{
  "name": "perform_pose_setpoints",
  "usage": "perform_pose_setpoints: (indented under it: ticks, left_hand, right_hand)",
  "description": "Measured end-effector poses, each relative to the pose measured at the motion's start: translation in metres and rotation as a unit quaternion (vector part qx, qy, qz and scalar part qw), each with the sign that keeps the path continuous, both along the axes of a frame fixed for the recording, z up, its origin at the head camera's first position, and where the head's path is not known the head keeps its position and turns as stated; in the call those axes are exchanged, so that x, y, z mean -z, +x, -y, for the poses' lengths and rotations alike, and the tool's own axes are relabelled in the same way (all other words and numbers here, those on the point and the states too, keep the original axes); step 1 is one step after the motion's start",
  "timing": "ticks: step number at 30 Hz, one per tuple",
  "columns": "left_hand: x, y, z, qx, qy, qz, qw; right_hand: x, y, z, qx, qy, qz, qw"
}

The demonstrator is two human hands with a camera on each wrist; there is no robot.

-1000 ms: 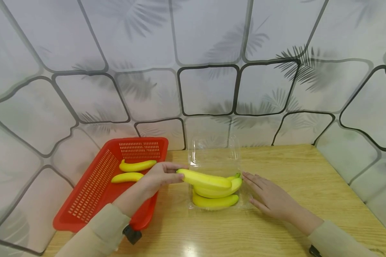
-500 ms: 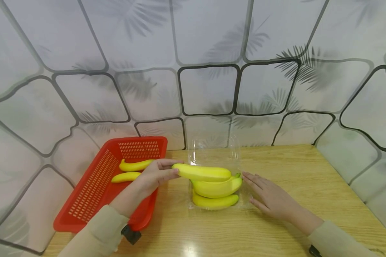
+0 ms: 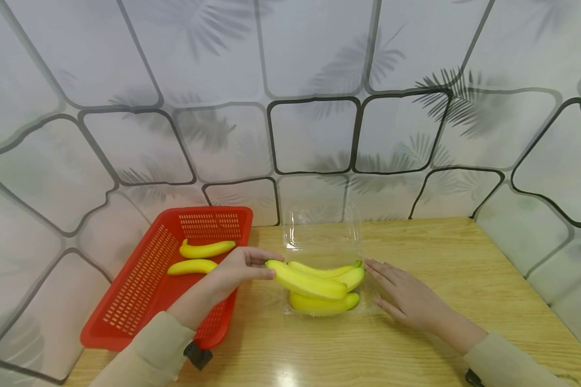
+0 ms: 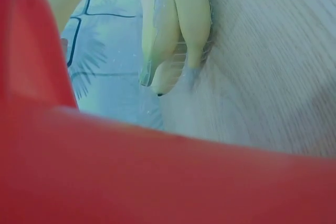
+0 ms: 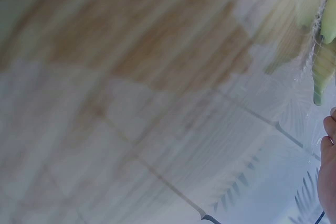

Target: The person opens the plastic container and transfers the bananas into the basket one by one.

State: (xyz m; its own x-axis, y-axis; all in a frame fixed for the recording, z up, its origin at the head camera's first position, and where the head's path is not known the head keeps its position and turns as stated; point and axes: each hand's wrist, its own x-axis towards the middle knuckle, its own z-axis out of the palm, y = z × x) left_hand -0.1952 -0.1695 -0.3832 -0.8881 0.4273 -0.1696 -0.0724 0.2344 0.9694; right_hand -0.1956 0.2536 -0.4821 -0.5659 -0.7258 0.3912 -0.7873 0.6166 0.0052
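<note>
In the head view, the left hand (image 3: 239, 267) pinched a banana (image 3: 306, 281) at centre frame, its long axis running left to lower right over the pile in the clear tray (image 3: 321, 244). The right hand (image 3: 403, 297) lay flat, fingers straight, just right. A red basket (image 3: 140, 285) sat left.

The left wrist view showed bananas (image 4: 176, 30) at the top behind the blurred red basket rim (image 4: 157, 177).

The right wrist view showed banana tips (image 5: 323, 51) at the right edge.

left hand (image 3: 239, 267) | lowered top banana (image 3: 305, 280) from above the pile | now resting on bananas in clear box (image 3: 319, 236)
</note>
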Motion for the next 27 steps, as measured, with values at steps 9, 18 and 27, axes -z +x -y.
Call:
perform_pose_setpoints:
  ticks: [9,18,27]
  left_hand:
    - [0.0,-0.001,0.003,0.003,0.054,0.016,0.9984]
    - [0.002,-0.004,0.013,0.053,0.19,0.005,0.9804]
    - [-0.002,-0.002,0.016,0.064,0.274,0.022,0.9594]
  right_hand:
    - [-0.001,0.0,0.0,-0.003,0.0,0.0,1.0]
    - [-0.001,0.0,0.0,0.001,0.001,0.004,1.0]
    - [-0.001,0.0,-0.001,-0.001,0.0,0.0,1.0]
